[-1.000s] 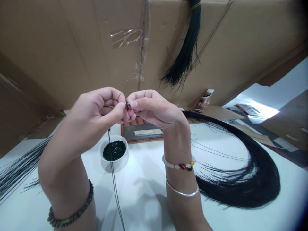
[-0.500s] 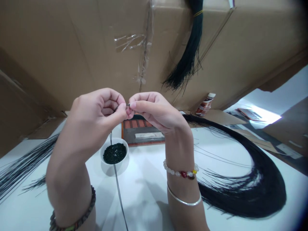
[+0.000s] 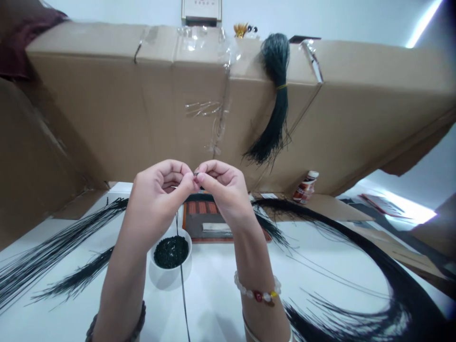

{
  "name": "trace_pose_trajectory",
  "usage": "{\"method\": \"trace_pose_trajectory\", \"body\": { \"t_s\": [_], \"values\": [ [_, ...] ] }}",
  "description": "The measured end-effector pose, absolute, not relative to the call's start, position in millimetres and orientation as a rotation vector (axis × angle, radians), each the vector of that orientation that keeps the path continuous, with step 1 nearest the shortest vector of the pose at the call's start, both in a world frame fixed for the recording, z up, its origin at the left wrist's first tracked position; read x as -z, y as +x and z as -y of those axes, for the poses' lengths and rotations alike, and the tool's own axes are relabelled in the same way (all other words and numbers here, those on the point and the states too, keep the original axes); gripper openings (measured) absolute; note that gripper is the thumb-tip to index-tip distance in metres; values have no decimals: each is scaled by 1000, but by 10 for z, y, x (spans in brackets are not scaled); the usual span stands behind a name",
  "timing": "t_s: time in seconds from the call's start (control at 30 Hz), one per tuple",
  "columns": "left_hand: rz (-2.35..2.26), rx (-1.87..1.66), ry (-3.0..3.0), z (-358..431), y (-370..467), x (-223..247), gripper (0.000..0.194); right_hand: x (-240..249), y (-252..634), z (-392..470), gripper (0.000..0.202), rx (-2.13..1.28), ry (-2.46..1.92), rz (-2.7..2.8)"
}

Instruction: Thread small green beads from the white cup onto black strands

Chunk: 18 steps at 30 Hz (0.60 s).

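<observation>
The left hand [image 3: 156, 197] and right hand [image 3: 223, 187] meet fingertip to fingertip above the white table [image 3: 213, 294], each pinched shut on a tiny dark bead [image 3: 195, 175] held between them. A thin black cord [image 3: 182, 285] hangs from the left hand's pinch, running down past the small white bowl [image 3: 171, 251] of dark beads just below the hands and on toward the table's near edge. Behind the bowl lies a flat red-edged board [image 3: 206, 221]. Loose black strands [image 3: 53, 247] fan toward the left edge; a big curved bundle [image 3: 392, 285] sweeps along the right. Cardboard boxes [image 3: 107, 109] stand along the far edge.
</observation>
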<state>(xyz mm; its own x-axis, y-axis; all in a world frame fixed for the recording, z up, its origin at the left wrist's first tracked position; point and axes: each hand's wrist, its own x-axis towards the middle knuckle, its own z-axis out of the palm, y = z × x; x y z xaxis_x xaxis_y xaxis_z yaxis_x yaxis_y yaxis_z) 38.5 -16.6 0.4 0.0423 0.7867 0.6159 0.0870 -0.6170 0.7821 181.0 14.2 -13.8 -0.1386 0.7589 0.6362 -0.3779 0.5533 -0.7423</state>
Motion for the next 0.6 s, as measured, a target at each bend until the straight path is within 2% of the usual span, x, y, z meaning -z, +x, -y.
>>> {"method": "trace_pose_trajectory", "body": {
  "t_s": [0.17,0.6],
  "values": [
    [-895,-1606,1743,216,355,-19,7,162,1771,-135,7,-1059,-285,1381],
    [-1186,-1544,1886,331,370,-53,7,177,1750,-134,11,-1056,-321,1372]
  ]
}}
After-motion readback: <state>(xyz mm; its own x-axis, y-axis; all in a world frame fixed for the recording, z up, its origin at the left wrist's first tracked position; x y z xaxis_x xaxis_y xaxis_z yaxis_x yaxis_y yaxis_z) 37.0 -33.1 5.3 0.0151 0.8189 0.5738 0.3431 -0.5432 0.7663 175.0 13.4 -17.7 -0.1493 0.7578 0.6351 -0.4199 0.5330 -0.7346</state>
